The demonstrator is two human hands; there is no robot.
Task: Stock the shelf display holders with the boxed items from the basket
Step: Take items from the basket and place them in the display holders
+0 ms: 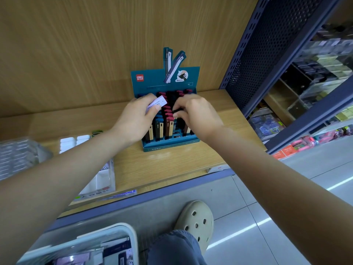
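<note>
Pinching a slim white-and-lilac cardboard box (157, 103), the left hand (136, 120) hovers at ten o'clock of the teal cardboard display holder (172, 145) while the right hand (196, 114) grips a black box (172, 103) inside, probably opening a slot.

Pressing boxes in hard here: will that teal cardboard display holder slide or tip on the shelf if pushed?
It would probably slide rather than tip: the display holder sits flat on the smooth wooden shelf on a wide base. It is likely light thin card, though the packed boxes add weight. Its tall backboard may flex if bumped.
</note>
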